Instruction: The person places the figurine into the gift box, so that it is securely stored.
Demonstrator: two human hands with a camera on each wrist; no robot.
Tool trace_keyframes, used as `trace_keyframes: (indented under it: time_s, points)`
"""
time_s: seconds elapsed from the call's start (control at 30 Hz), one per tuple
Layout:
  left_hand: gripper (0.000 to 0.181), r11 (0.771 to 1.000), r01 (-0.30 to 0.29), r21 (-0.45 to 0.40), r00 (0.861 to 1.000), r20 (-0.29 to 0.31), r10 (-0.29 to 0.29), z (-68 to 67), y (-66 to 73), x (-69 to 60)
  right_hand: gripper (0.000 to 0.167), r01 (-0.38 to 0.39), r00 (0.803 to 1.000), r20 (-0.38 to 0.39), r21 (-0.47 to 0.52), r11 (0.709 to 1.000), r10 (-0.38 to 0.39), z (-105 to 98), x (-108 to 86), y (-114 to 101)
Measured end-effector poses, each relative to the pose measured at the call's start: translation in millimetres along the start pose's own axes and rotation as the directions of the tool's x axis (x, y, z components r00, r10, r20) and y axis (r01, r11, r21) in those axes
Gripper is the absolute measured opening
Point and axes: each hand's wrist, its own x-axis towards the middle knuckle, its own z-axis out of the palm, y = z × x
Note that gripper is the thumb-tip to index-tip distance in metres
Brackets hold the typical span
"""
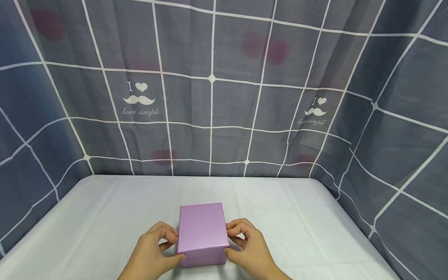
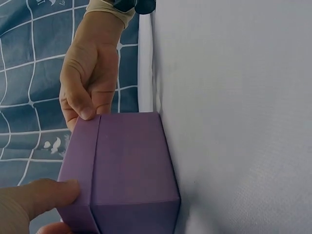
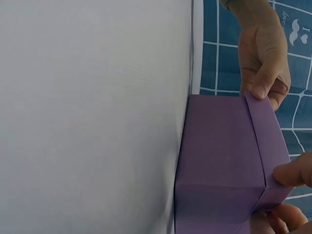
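Note:
A purple lidded box (image 1: pixel 202 227) stands on the white tabletop, close to the near side. In both wrist views a seam separates its shallow lid (image 2: pixel 78 161) from the deeper body (image 2: pixel 131 156). My left hand (image 1: pixel 154 249) grips the lid at its left side, thumb at the near corner and fingers farther back. On the opposite side, my right hand (image 1: pixel 250 249) holds the lid likewise, its thumb (image 3: pixel 292 174) pressed on the lid's edge. The lid sits on the body, and the inside is hidden.
White cloth covers the table (image 1: pixel 133 210). A grey-blue curtain (image 1: pixel 189 101) with white grid lines and printed moustaches surrounds it at the back and both sides.

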Motion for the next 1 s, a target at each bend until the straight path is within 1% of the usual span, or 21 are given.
trace_keyframes:
  time_s: [0.1, 0.2, 0.3, 0.4, 0.53, 0.63, 0.77, 1.0]
  points:
    - [0.04, 1.0, -0.015, 0.002, 1.0, 0.014, 0.015, 0.2, -0.8, -0.4, 0.032, 0.02, 1.0, 0.008, -0.02, 1.0, -0.02, -1.6, -1.3, -0.2]
    - [0.04, 1.0, 0.0, 0.0, 0.999, 0.034, 0.0, 0.4, -1.7, 0.1, 0.032, 0.034, 0.999, 0.016, -0.049, 0.998, -0.033, -3.8, -1.9, -0.1]
    - [0.04, 1.0, 0.012, 0.004, 0.999, 0.05, -0.012, 1.3, -2.7, 0.2, 0.032, 0.027, 0.999, 0.032, -0.078, 0.997, -0.024, -6.0, -2.3, -1.3]
    - [0.04, 1.0, 0.005, 0.007, 0.999, 0.054, -0.006, 2.6, -3.5, -0.7, 0.03, -0.001, 0.999, 0.046, -0.106, 0.994, 0.006, -8.0, -2.7, -3.4]
    - [0.038, 1.0, -0.028, 0.009, 0.998, 0.064, 0.028, 4.9, -5.4, -1.3, 0.029, -0.042, 0.997, 0.053, -0.163, 0.986, 0.052, -10.1, -4.0, -4.1]
    - [0.038, 0.999, -0.039, 0.009, 0.997, 0.071, 0.039, 5.8, -7.1, -0.9, 0.029, -0.064, 0.995, 0.06, -0.187, 0.98, 0.077, -10.5, -4.4, -2.4]
    - [0.039, 1.0, -0.03, 0.009, 0.996, 0.082, 0.029, 5.0, -9.8, -0.9, 0.028, -0.088, 0.992, 0.068, -0.187, 0.978, 0.103, -8.8, -4.5, -0.2]
    - [0.041, 0.999, -0.008, 0.04, 0.993, 0.115, 0.003, 3.4, -15.2, -0.5, 0.027, -0.132, 0.987, 0.066, -0.19, 0.973, 0.147, -3.9, -3.7, 2.1]
